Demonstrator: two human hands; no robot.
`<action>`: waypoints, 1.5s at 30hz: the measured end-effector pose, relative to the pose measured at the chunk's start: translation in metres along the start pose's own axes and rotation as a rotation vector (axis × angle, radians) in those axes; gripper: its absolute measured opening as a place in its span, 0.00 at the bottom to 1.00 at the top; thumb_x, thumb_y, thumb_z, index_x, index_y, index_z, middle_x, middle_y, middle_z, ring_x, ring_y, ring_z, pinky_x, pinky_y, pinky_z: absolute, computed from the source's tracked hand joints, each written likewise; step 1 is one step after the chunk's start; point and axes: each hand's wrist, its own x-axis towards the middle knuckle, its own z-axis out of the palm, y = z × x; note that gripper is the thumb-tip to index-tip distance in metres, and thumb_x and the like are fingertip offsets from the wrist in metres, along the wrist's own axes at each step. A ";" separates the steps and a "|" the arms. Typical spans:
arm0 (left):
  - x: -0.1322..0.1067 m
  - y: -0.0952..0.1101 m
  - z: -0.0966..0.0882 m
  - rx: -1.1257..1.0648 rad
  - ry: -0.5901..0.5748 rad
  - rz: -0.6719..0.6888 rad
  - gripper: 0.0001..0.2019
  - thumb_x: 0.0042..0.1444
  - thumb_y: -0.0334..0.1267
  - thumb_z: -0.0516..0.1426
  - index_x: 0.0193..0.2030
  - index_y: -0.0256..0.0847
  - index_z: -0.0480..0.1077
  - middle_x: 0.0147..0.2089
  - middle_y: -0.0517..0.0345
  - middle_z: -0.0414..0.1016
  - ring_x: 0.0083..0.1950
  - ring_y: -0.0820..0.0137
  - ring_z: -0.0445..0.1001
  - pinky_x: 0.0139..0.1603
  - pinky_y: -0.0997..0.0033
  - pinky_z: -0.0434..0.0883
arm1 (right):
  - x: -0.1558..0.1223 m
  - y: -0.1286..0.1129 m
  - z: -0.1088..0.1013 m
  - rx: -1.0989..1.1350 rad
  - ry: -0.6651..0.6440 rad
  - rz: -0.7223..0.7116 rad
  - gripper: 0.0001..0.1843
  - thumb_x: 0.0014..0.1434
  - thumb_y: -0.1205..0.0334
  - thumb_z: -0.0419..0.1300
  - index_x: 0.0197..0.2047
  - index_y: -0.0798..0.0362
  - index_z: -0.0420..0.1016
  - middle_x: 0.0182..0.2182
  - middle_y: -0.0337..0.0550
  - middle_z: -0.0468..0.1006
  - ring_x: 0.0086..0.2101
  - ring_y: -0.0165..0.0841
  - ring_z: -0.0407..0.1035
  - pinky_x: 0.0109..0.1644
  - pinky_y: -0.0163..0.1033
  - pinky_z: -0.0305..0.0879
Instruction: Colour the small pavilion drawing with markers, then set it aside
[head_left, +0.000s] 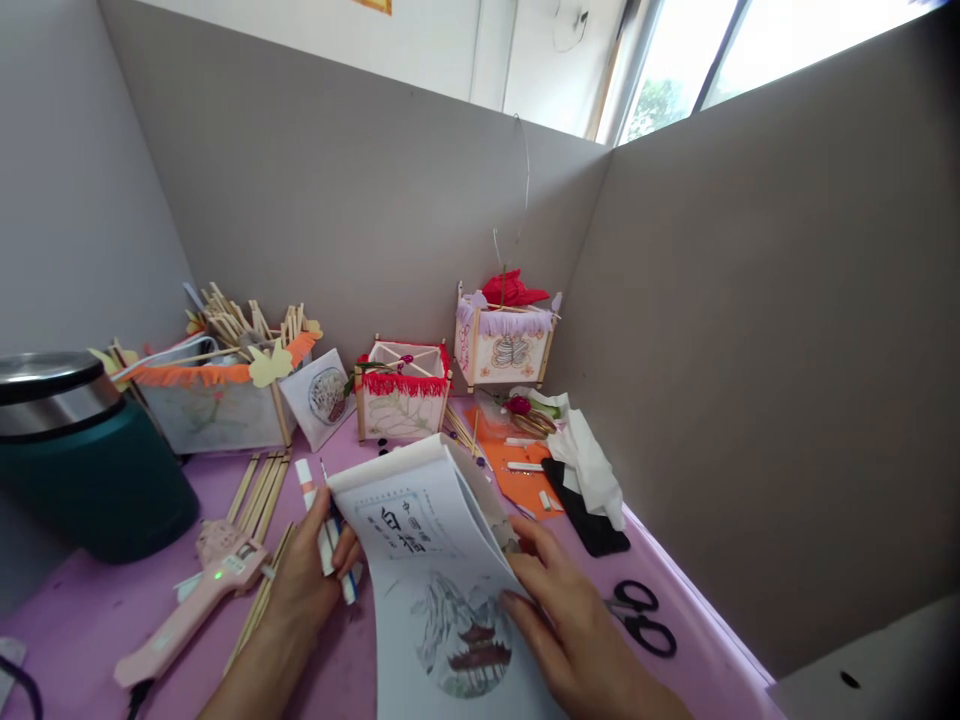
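Note:
A paper booklet point(409, 600) with printed Chinese characters and a round landscape picture of a pavilion stands tilted before me, its pages slightly parted at the right. My right hand point(562, 610) grips its right edge, thumb on the front cover and fingers behind. My left hand point(307, 570) is closed around slim white-and-blue pens point(328, 548), and a thin pointed tip sticks up beside them. Its fingers are at the booklet's left edge; whether they also pinch the paper is hard to tell. A white stick with an orange band point(304, 478) shows just behind this hand.
A pink glue gun point(199, 610) with a lit green light and wooden sticks point(262, 495) lie left, beside a teal flask point(90, 470). Decorated lantern frames point(405, 410) line the back. Black-handled scissors point(641, 620), white tissue point(589, 460) and orange paper point(499, 450) are right. Grey partitions point(360, 190) enclose the table.

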 end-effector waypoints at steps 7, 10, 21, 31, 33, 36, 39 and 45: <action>0.003 0.008 -0.003 -0.178 0.006 0.032 0.13 0.55 0.41 0.56 0.24 0.39 0.59 0.14 0.69 0.62 0.07 0.82 0.50 0.06 0.82 0.50 | 0.008 -0.001 0.003 -0.365 0.335 -0.134 0.12 0.57 0.68 0.52 0.41 0.51 0.74 0.35 0.47 0.65 0.33 0.33 0.64 0.32 0.38 0.67; 0.006 0.009 -0.007 -0.199 0.055 0.000 0.12 0.54 0.33 0.55 0.22 0.39 0.58 0.13 0.69 0.61 0.07 0.81 0.50 0.05 0.82 0.51 | 0.007 0.005 0.010 -0.403 0.360 -0.142 0.11 0.56 0.67 0.54 0.40 0.51 0.75 0.35 0.46 0.65 0.34 0.33 0.63 0.32 0.38 0.66; 0.006 0.004 -0.009 -0.187 0.126 0.029 0.08 0.52 0.28 0.55 0.25 0.39 0.60 0.17 0.69 0.62 0.10 0.82 0.52 0.07 0.81 0.53 | 0.014 0.038 0.046 -0.612 0.611 -0.106 0.28 0.56 0.68 0.56 0.60 0.55 0.60 0.50 0.57 0.64 0.49 0.47 0.60 0.48 0.57 0.62; 0.008 0.002 -0.011 -0.174 0.178 0.018 0.08 0.51 0.28 0.55 0.25 0.40 0.59 0.15 0.70 0.58 0.10 0.82 0.51 0.08 0.81 0.53 | 0.005 0.024 0.045 -0.394 0.523 -0.249 0.16 0.55 0.74 0.54 0.46 0.54 0.70 0.40 0.50 0.72 0.39 0.37 0.67 0.40 0.43 0.67; 0.008 0.002 -0.012 -0.178 0.177 0.006 0.09 0.51 0.29 0.55 0.25 0.40 0.59 0.15 0.70 0.59 0.09 0.81 0.51 0.08 0.81 0.53 | 0.007 0.020 0.039 -0.343 0.482 -0.256 0.11 0.55 0.73 0.54 0.40 0.54 0.72 0.40 0.49 0.71 0.39 0.36 0.67 0.40 0.42 0.67; 0.008 0.002 -0.012 -0.183 0.157 0.000 0.09 0.52 0.28 0.55 0.25 0.39 0.59 0.16 0.69 0.61 0.09 0.81 0.52 0.08 0.81 0.54 | 0.011 0.014 0.033 -0.377 0.489 -0.277 0.07 0.54 0.71 0.57 0.35 0.53 0.73 0.46 0.51 0.68 0.44 0.41 0.65 0.46 0.49 0.64; 0.008 0.002 -0.012 -0.191 0.150 0.033 0.09 0.51 0.27 0.55 0.25 0.39 0.59 0.17 0.69 0.62 0.09 0.82 0.51 0.08 0.81 0.53 | 0.012 0.013 0.034 -0.400 0.540 -0.281 0.06 0.53 0.71 0.58 0.35 0.54 0.73 0.42 0.50 0.69 0.42 0.40 0.65 0.43 0.48 0.63; 0.009 0.000 -0.012 -0.182 0.137 0.020 0.10 0.51 0.28 0.57 0.24 0.39 0.59 0.16 0.70 0.61 0.10 0.83 0.51 0.07 0.81 0.53 | 0.011 0.006 0.040 -0.304 0.362 -0.236 0.05 0.57 0.68 0.54 0.36 0.54 0.70 0.30 0.44 0.73 0.31 0.33 0.66 0.34 0.38 0.63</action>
